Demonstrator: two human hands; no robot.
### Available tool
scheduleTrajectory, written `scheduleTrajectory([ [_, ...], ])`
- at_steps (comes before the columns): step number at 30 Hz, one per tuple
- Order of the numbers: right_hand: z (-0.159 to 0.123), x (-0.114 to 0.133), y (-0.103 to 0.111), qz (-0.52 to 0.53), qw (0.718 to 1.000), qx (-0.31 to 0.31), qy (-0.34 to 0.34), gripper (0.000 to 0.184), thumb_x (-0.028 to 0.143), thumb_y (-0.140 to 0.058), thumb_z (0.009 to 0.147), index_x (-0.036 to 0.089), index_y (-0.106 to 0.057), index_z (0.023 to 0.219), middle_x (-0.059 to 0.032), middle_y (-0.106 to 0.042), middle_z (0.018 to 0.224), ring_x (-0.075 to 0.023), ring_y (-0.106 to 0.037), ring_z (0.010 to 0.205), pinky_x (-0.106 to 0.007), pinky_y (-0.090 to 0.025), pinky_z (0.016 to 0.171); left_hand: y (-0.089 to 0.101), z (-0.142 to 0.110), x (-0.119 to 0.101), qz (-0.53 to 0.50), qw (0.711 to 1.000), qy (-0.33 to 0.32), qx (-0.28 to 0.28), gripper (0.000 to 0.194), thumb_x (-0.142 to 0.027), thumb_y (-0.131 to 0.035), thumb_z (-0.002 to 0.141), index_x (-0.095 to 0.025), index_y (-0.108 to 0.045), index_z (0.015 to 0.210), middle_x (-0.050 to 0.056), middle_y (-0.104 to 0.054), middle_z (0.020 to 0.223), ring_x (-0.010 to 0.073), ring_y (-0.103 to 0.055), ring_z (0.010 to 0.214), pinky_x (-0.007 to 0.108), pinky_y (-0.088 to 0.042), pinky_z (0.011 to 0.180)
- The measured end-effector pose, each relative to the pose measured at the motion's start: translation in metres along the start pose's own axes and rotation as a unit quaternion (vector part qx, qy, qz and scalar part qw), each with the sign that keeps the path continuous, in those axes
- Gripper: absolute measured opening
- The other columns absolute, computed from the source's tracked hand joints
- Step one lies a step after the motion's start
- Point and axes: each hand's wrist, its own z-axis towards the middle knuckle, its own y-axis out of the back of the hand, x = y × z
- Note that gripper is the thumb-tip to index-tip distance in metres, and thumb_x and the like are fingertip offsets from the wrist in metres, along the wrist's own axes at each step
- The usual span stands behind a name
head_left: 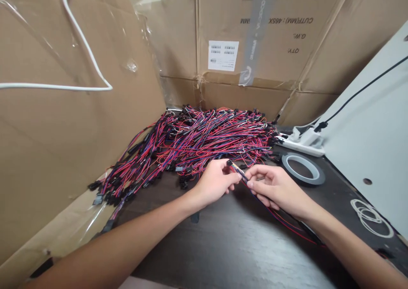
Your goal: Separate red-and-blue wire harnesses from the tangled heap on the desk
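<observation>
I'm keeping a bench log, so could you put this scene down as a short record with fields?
Left hand: holds a wire harness at its black connector end
Right hand: pinches the same harness further along
Wire pile: heaped beyond both hands; red, blue, black
Tape roll: flat, right of the right hand
Power strip: white, beyond the roll
Backdrop: cardboard box

The dark tabletop (223,246) bears a dense heap of wire harnesses (216,136), a tape roll (319,177), a power strip (299,146) and pale looped bands (369,218).
</observation>
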Motion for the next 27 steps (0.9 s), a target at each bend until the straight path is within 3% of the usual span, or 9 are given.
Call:
scheduleTrajectory([
  [9,-0.0003,-0.001,-0.0007,-0.019,1.0,-0.023,0.003,0.022,0.037,-0.058,0.075,0.016,-0.053,0.082,0.0043,-0.051,0.054,-0.0048,-0.04,0.032,-0.015,-0.028,0.029,0.0015,-0.0018,-0.002,0.043,0.999,-0.022,-0.002,0.003,-0.011,-0.058,0.072,-0.013,-0.057,0.07,-0.004,-0.053,0.055,0.0075,-0.048,0.047,0.018,-0.038,0.042],
  [16,0.0014,-0.0042,0.0017,-0.13,0.977,-0.12,0.119,0.017,0.028,-0.061,0.073,0.017,-0.057,0.084,-0.0004,-0.056,0.069,-0.0101,-0.048,0.054,-0.022,-0.041,0.049,0.0027,0.0001,0.0025,0.079,0.996,-0.048,-0.015,0.006,-0.008,-0.056,0.069,-0.014,-0.058,0.068,-0.005,-0.053,0.052,0.0072,-0.049,0.046,0.019,-0.037,0.047],
  [19,0.002,-0.0053,0.0024,-0.141,0.975,-0.116,0.127,0.022,0.028,-0.059,0.074,0.017,-0.059,0.093,-0.0003,-0.056,0.07,-0.0105,-0.047,0.055,-0.023,-0.04,0.052,0.0026,0.0004,0.0041,0.078,0.996,-0.051,-0.009,0.004,-0.01,-0.057,0.071,-0.014,-0.058,0.069,-0.004,-0.053,0.054,0.0073,-0.049,0.047,0.019,-0.036,0.047],
  [27,-0.0001,-0.0036,0.0,-0.133,0.985,-0.059,0.095,0.018,0.031,-0.053,0.081,0.018,-0.064,0.083,0.0033,-0.047,0.052,-0.01,-0.04,0.043,-0.024,-0.033,0.043,0.0036,0.0028,0.0054,0.067,0.996,-0.057,-0.01,0.003,-0.01,-0.059,0.072,-0.013,-0.06,0.074,-0.004,-0.054,0.057,0.0067,-0.049,0.048,0.018,-0.037,0.047],
])
